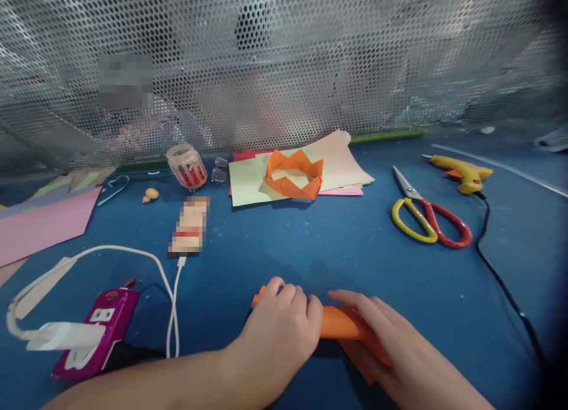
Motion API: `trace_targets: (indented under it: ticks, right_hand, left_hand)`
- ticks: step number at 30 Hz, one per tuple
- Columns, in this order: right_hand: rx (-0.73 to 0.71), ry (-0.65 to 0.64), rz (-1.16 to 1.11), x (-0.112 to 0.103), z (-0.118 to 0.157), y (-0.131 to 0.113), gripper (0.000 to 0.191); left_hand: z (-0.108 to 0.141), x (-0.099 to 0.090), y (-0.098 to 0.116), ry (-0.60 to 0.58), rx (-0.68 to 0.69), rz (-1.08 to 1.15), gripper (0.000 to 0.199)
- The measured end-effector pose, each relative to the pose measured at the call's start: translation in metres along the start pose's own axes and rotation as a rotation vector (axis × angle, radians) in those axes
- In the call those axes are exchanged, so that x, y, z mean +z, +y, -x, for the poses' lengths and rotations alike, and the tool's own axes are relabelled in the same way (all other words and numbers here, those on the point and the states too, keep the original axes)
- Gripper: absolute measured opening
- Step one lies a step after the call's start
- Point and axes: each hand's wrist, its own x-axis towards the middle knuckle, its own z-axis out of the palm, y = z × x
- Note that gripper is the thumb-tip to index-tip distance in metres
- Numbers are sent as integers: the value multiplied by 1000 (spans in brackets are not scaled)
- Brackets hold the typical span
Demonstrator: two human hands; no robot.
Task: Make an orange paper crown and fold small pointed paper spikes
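Observation:
A rolled piece of orange paper (339, 323) lies between my hands near the front of the blue table. My left hand (284, 321) is closed around its left part, and a small orange end pokes out past the knuckles. Over the right part rests my right hand (386, 333), with its fingers stretched out and the thumb side partly hidden. Below that hand a flap of the same paper slants down. Farther back, an orange folded-paper ring with a zigzag top (295, 176) sits on stacked sheets.
Scissors (415, 206) and a yellow glue gun (464, 170) with a black cord lie at right. A jar (187, 168), a charging phone (190, 225) and a purple power strip (106, 318) are at left. Coloured paper (246, 182) lies before the perforated metal screen (284, 73).

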Motion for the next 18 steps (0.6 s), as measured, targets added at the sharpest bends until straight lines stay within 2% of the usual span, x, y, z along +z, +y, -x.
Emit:
trace_targets:
  ticks: [2, 4, 9, 11, 14, 16, 18]
  right_hand:
    - [24, -67, -27, -4, -3, -1, 55]
    - [53, -120, -53, -10, -11, -3, 54]
    - [71, -299, -242, -33, -55, -11, 22]
    - [62, -337, -351, -37, -79, -10, 29]
    - [25, -303, -505, -33, -112, -3, 47]
    - [-22, -273, -577, -25, -128, 3, 45]
    - [-75, -242, -629, -15, -136, 6, 42]
  left_hand:
    - [-2, -2, -1, 61, 26, -10, 4]
    - [-3, -6, -4, 133, 45, -5, 10]
    - [-5, -25, -24, 349, 11, 87, 35]
    - [-6, -30, -37, 484, -83, 169, 56]
    - [-10, -27, -62, 662, -235, 363, 95]
    - [-13, -20, -76, 687, -288, 547, 129]
    - [-16, -13, -84, 622, -287, 736, 139]
